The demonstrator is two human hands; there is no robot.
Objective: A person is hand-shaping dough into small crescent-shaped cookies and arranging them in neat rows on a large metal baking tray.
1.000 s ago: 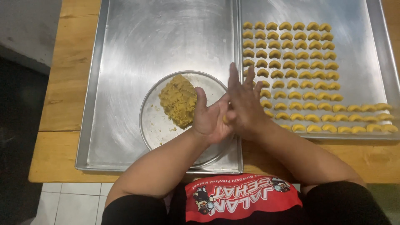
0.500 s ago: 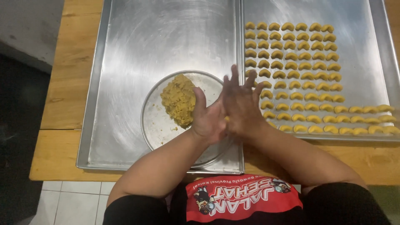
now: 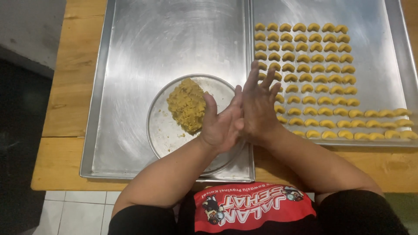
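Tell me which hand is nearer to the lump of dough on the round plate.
The left hand. It is right beside the lump of dough, at its right edge. The right hand lies farther right, pressed against the left palm, over the tray edges.

1. No packages, signs or screens are showing anywhere in the frame.
2. Only label-like item: a red printed patch (image 3: pixel 254 208) on the dark shirt, sitting at bottom centre. It is roughly rectangular, carrying white lettering and small cartoon figures at both ends, appearing upside down to the camera.
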